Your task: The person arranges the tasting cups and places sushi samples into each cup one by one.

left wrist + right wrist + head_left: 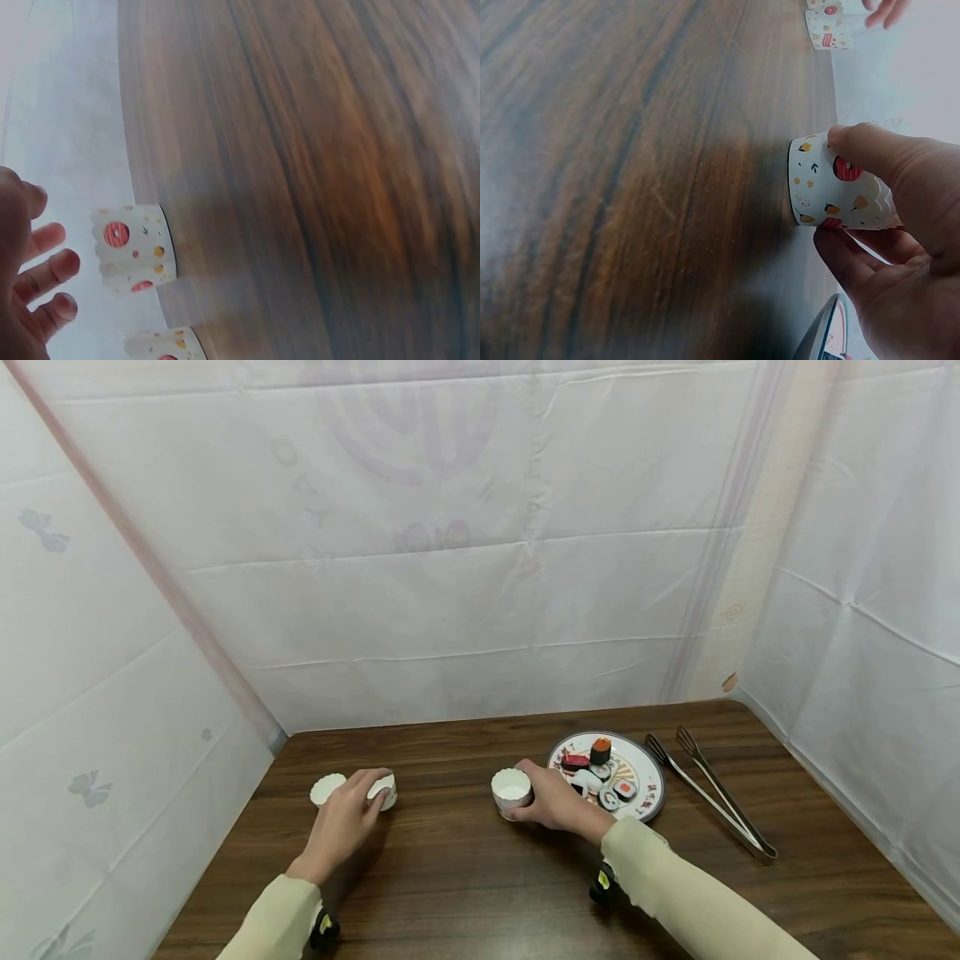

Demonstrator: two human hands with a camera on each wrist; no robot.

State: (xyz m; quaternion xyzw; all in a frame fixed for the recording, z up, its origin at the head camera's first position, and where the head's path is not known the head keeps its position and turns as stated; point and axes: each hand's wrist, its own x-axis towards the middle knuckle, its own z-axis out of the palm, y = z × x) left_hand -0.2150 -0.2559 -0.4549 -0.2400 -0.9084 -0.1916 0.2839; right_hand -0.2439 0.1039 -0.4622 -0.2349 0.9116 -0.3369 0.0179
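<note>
My right hand (551,797) grips a white paper baking cup (512,787) by its side, thumb on one face and fingers on the other. In the right wrist view this cup (817,184) shows a print of red donuts and yellow shapes, its base close over the table. My left hand (347,818) is above a second baking cup (388,797). In the left wrist view its loosely bent fingers (49,276) stand apart from that cup's scalloped rim (135,247). A third baking cup (327,787) stands left of it, partly behind the hand.
A round plate (648,777) with several sushi pieces (600,772) lies just beyond my right hand. Metal tongs (716,802) rest spread on the dark wooden table (450,877) farther right. Pale printed sheets (480,568) hang behind and at both sides.
</note>
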